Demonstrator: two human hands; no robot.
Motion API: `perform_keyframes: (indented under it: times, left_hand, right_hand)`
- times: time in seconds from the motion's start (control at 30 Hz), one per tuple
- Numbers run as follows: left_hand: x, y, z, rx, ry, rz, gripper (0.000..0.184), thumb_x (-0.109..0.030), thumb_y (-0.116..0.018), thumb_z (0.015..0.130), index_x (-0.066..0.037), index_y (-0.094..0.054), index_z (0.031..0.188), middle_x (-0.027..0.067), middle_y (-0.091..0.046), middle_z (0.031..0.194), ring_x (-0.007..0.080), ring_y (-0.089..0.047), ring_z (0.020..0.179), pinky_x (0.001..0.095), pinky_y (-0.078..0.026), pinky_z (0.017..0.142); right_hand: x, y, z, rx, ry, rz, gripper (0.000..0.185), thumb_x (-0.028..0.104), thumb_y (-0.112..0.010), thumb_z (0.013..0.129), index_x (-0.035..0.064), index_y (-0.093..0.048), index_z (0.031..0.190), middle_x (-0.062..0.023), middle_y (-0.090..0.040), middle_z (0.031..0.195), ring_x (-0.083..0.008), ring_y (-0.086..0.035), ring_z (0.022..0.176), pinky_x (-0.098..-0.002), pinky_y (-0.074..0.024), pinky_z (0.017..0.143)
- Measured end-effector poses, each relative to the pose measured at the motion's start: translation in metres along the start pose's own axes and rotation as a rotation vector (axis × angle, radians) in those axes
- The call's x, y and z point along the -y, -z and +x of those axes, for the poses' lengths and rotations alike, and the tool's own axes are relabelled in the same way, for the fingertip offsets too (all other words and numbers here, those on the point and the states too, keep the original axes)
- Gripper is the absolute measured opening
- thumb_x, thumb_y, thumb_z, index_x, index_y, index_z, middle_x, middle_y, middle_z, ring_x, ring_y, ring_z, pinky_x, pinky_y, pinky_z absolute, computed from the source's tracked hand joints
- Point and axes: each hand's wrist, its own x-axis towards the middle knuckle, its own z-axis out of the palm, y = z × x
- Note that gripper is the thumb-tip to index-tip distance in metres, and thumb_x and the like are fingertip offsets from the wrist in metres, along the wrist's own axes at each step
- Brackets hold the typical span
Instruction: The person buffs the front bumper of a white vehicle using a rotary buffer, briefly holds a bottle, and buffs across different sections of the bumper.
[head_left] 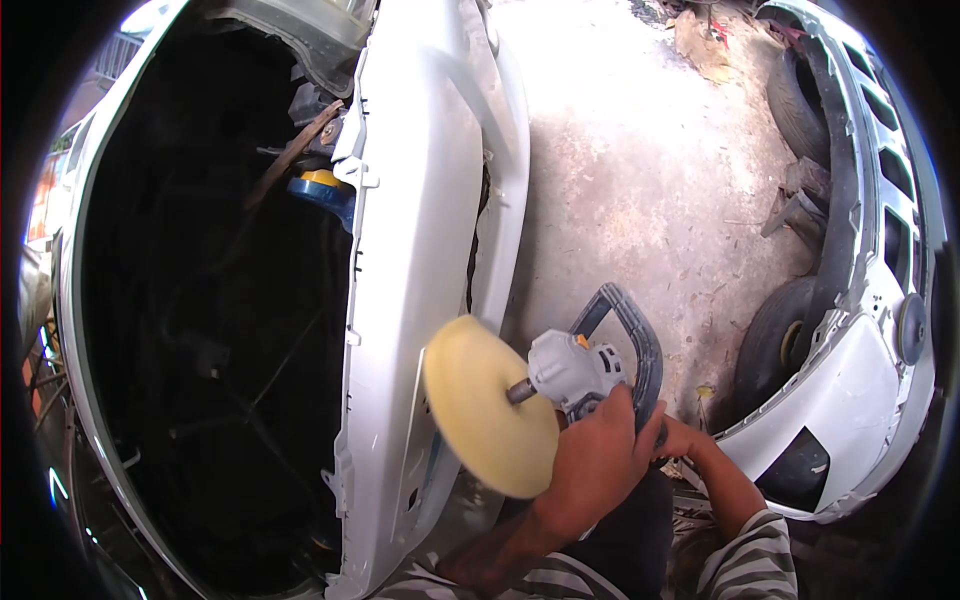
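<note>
My left hand (pixel 600 450) is closed around the lower part of the black loop handle of a grey power polisher (pixel 565 372). My right hand (pixel 681 440) is behind it, closed at the rear of the tool, its fingers partly hidden. The polisher's round, pale yellow pad (pixel 488 408) is tilted, and its edges look blurred. It overlaps the side of a long white bumper (pixel 408 260); whether it touches the surface I cannot tell. Light reflections run along the glossy white panel.
Another white bumper (pixel 850 400) with openings lies at the right, beside tyres (pixel 775 340). A black disc (pixel 911 328) sits against it. Concrete floor (pixel 640 200) lies between the bumpers. A blue and yellow round object (pixel 322 187) and a wooden stick (pixel 295 150) are at the left.
</note>
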Motion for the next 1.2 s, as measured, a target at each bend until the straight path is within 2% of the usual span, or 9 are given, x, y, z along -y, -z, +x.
perform_keyframes:
  times: [0.1, 0.3, 0.43, 0.5, 0.7, 0.9, 1.03, 1.13, 1.2]
  left_hand:
    - [-0.003, -0.002, -0.009, 0.004, 0.002, -0.01, 0.032, -0.027, -0.063, 0.094, 0.004, -0.054, 0.094, 0.0245, -0.061, 0.074, 0.0419, -0.063, 0.066, 0.048, -0.049, 0.057]
    - [0.003, -0.001, 0.013, -0.016, -0.052, 0.03, 0.034, -0.028, -0.064, 0.094, 0.004, -0.055, 0.093, 0.0242, -0.062, 0.074, 0.0421, -0.063, 0.065, 0.0474, -0.049, 0.057]
    - [0.0, -0.004, -0.001, 0.025, 0.021, 0.052, 0.034, -0.028, -0.064, 0.094, 0.005, -0.054, 0.093, 0.0244, -0.062, 0.074, 0.0425, -0.063, 0.066, 0.0471, -0.049, 0.057]
    - [0.003, -0.006, -0.006, 0.001, 0.021, -0.024, 0.034, -0.027, -0.064, 0.094, 0.005, -0.054, 0.092, 0.0246, -0.062, 0.073, 0.0428, -0.063, 0.066, 0.047, -0.049, 0.056]
    - [0.001, -0.001, 0.008, -0.007, -0.026, 0.052, 0.034, -0.027, -0.064, 0.094, 0.006, -0.054, 0.093, 0.0243, -0.062, 0.072, 0.0425, -0.063, 0.065, 0.0472, -0.049, 0.056]
    - [-0.003, -0.006, -0.001, -0.037, -0.014, 0.026, 0.033, -0.026, -0.065, 0.093, 0.004, -0.053, 0.089, 0.0246, -0.061, 0.071, 0.043, -0.062, 0.064, 0.0471, -0.048, 0.055]
    - [0.005, -0.005, 0.015, -0.054, -0.071, 0.068, 0.033, -0.027, -0.065, 0.093, 0.003, -0.052, 0.087, 0.0244, -0.06, 0.07, 0.0433, -0.062, 0.064, 0.0476, -0.047, 0.054]
    - [0.005, -0.006, 0.017, -0.071, -0.092, 0.049, 0.034, -0.027, -0.065, 0.094, 0.003, -0.052, 0.084, 0.0241, -0.06, 0.069, 0.0433, -0.062, 0.063, 0.0478, -0.047, 0.054]
    - [-0.001, -0.008, 0.009, -0.017, -0.002, 0.079, 0.034, -0.027, -0.064, 0.094, 0.003, -0.052, 0.083, 0.0243, -0.06, 0.069, 0.0436, -0.061, 0.064, 0.0475, -0.046, 0.053]
  right_hand:
    - [-0.024, -0.008, 0.005, 0.003, 0.148, -0.018, 0.053, 0.01, -0.083, 0.063, 0.005, -0.063, 0.112, -0.0033, -0.069, 0.09, -0.0146, -0.066, 0.081, -0.03, -0.0542, 0.074]
    - [-0.03, -0.007, 0.023, -0.028, 0.157, -0.016, 0.046, 0.012, -0.082, 0.067, 0.006, -0.062, 0.108, -0.0043, -0.067, 0.087, -0.0134, -0.065, 0.073, -0.0295, -0.0522, 0.064]
    - [-0.024, -0.009, 0.011, -0.004, 0.18, 0.089, 0.048, 0.011, -0.081, 0.068, 0.006, -0.059, 0.111, -0.0041, -0.067, 0.086, -0.014, -0.064, 0.07, -0.0299, -0.0524, 0.064]
    - [-0.026, -0.009, 0.005, 0.057, 0.044, -0.039, 0.051, 0.011, -0.082, 0.067, 0.0061, -0.057, 0.112, -0.0035, -0.066, 0.083, -0.0144, -0.064, 0.07, -0.0296, -0.0524, 0.062]
    - [-0.058, -0.008, 0.031, -0.001, 0.154, -0.016, 0.048, 0.012, -0.084, 0.065, 0.0058, -0.062, 0.107, -0.0035, -0.068, 0.084, -0.0138, -0.065, 0.069, -0.029, -0.0527, 0.059]
    - [-0.03, -0.011, 0.017, 0.093, 0.094, -0.037, 0.05, 0.008, -0.082, 0.063, 0.0049, -0.062, 0.109, -0.004, -0.069, 0.086, -0.0147, -0.066, 0.073, -0.0296, -0.0544, 0.064]
    - [-0.032, -0.015, 0.025, 0.027, 0.117, 0.061, 0.05, 0.007, -0.081, 0.063, 0.0051, -0.063, 0.11, -0.0041, -0.069, 0.088, -0.0155, -0.067, 0.076, -0.0308, -0.0551, 0.068]
    - [-0.024, -0.011, 0.027, -0.004, 0.262, 0.071, 0.052, 0.006, -0.081, 0.063, 0.0053, -0.063, 0.112, -0.0046, -0.07, 0.091, -0.0161, -0.067, 0.08, -0.0314, -0.0549, 0.072]
    - [-0.028, -0.008, 0.023, 0.12, 0.0, -0.012, 0.055, 0.007, -0.082, 0.063, 0.0052, -0.063, 0.114, -0.005, -0.07, 0.094, -0.017, -0.068, 0.084, -0.0309, -0.0546, 0.074]
